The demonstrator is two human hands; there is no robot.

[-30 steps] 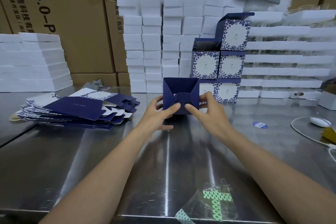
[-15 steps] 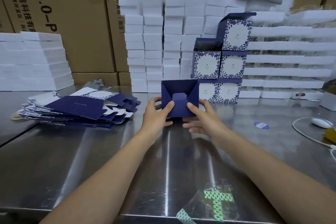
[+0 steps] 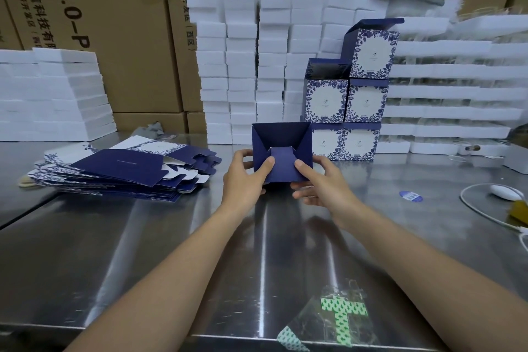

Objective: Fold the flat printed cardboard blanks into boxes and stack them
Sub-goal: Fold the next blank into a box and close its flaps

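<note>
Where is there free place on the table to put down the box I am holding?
Table is bare between the blanks and the left hand holding the box, and between the right hand and the sticker. Crowded: behind, the stacked boxes; far right, the cable and mouse; near edge, a plastic wrapper.

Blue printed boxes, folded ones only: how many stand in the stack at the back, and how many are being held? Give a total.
stacked boxes: 5
held box, gripped by the left hand and the right hand: 1
Total: 6
</note>
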